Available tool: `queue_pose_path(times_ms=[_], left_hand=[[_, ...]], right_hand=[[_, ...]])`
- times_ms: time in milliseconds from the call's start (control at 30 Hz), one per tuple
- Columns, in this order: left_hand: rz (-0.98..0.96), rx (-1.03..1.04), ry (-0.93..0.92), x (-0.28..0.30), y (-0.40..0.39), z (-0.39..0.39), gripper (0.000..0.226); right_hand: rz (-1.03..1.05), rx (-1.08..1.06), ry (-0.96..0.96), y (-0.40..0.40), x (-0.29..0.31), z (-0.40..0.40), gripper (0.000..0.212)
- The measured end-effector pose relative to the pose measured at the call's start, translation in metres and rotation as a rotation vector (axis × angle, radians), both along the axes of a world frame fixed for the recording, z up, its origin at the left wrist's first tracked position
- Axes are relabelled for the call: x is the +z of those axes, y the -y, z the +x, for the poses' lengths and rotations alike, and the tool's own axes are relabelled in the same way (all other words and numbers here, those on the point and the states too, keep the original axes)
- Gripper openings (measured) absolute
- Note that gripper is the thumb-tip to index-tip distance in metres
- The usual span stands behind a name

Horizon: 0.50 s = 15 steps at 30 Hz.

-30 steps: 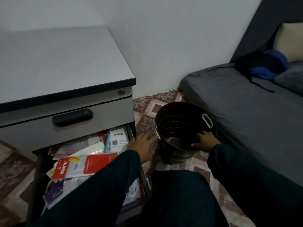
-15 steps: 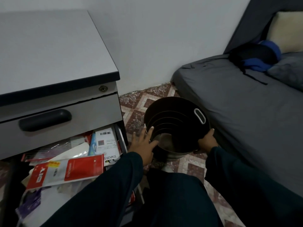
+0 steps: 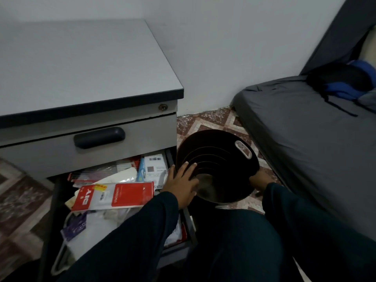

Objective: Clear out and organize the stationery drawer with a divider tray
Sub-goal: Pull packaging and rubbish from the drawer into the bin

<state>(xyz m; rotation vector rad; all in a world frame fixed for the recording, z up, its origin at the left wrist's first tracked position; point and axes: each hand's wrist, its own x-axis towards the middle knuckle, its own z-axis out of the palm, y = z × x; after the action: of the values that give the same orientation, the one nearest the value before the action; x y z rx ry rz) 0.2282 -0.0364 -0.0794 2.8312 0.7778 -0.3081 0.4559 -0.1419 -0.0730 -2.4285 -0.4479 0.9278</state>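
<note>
The lower drawer (image 3: 170, 159) of a grey cabinet stands pulled out, crammed with stationery packets. A red and clear DIY packet (image 3: 122, 195) lies on top, and a white barcoded box (image 3: 155, 167) sits at the back right. A dark round bucket (image 3: 213, 147) stands on the floor just right of the drawer. My left hand (image 3: 181, 184) presses flat against the bucket's left side, straight fingers reaching over the rim. My right hand (image 3: 261, 178) is against the bucket's outer right side, its fingers hidden behind the wall.
The upper drawer with a dark handle (image 3: 99, 137) is closed under the grey cabinet top (image 3: 81, 68). A grey mattress (image 3: 305, 129) lies close on the right with blue and black clothing (image 3: 345, 82) on it. Patterned floor tiles (image 3: 207, 121) show between them.
My left hand left the drawer's edge and now lies flat on the bucket's left side. My right hand slid from the rim down to the outer right wall.
</note>
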Motion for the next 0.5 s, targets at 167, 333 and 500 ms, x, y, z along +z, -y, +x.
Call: queue_pose_path(times_ms=[167,333,500], left_hand=[[-0.036,0.17,0.102,0.008,-0.015,-0.038,0.048],[-0.063,0.371,0.237,0.016,-0.024,-0.104,0.056],[-0.033,0.559,0.306,0.0,-0.03,-0.192,0.081]], right_hand=[[-0.015,0.054,0.203,-0.021,0.011,-0.018,0.079],[0.125,0.276,0.263,-0.053,0.047,-0.057,0.05],[0.151,0.526,0.261,-0.075,0.05,-0.105,0.031]])
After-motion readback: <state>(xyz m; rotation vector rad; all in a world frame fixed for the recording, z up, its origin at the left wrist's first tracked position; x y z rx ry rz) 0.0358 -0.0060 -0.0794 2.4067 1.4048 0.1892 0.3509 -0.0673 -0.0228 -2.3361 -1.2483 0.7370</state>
